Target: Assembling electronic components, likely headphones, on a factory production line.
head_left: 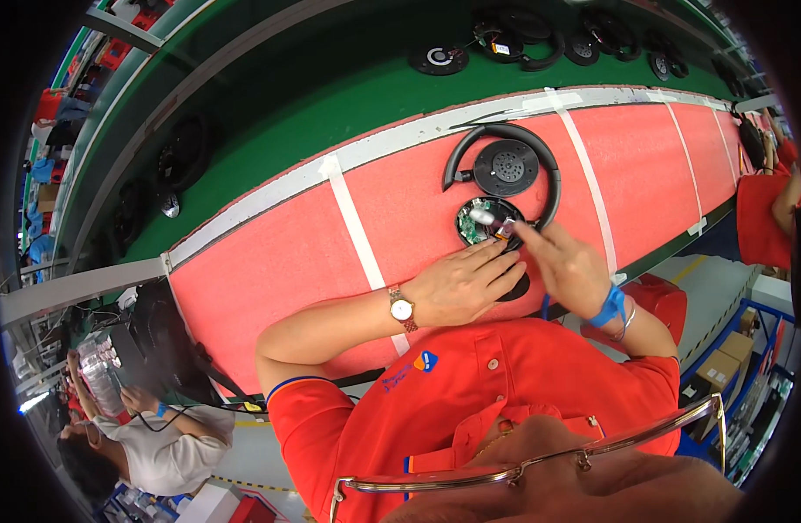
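Note:
A pair of black over-ear headphones lies on the pink mat, its headband [548, 161] curved at the far side. One ear cup [506, 167] shows a round, perforated inner face. Nearer me, the other ear cup [464, 228] is uncovered, with a green circuit board [475, 232] and wires inside. My left hand [470, 281] reaches its near rim, fingers stretched out and lying flat. Blurred a little, my right hand [568, 268] brings its fingertips to the cup's right side. By them is a small pale-ended, dark piece [485, 216] I cannot make out. Another dark round part [514, 288] shows partly under my left hand.
White tape strips [354, 222] divide the mat. Beyond its pale edge, a green surface [330, 131] carries more headphones [527, 39] and a loose ear cup [441, 59]. A black bag-like thing [160, 344] stands left. Other people sit at both sides; a red stool [657, 305] is behind right.

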`<action>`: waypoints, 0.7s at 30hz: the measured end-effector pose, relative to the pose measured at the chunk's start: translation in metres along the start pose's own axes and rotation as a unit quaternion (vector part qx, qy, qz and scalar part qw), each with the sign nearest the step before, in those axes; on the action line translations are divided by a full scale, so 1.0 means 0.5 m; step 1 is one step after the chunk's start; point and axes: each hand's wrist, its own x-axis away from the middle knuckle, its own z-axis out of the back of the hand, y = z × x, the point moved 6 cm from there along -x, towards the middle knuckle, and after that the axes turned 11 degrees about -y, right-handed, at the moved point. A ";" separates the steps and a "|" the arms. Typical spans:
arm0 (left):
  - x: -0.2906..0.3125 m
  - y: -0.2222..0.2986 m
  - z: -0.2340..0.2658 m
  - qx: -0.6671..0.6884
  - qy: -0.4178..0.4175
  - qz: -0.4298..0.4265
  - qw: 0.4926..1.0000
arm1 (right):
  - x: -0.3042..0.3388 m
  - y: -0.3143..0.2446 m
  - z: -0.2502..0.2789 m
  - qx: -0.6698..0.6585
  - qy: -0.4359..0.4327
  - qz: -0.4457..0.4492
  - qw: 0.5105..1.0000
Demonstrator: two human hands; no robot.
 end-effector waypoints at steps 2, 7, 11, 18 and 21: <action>0.001 0.000 -0.001 -0.001 0.000 0.002 1.000 | 0.000 -0.008 -0.002 -0.008 -0.005 0.027 1.000; -0.001 0.003 0.000 0.002 -0.001 -0.004 1.000 | 0.009 -0.008 -0.002 0.018 -0.002 0.004 1.000; 0.001 0.002 0.000 0.009 0.001 0.004 1.000 | 0.005 0.020 0.017 0.018 -0.001 -0.038 0.999; 0.002 0.004 -0.002 -0.005 0.000 -0.001 1.000 | -0.029 0.097 0.086 -0.120 0.082 -0.066 0.987; 0.001 0.005 -0.001 -0.015 -0.005 -0.009 1.000 | -0.068 0.172 0.076 -0.156 0.184 -0.057 0.969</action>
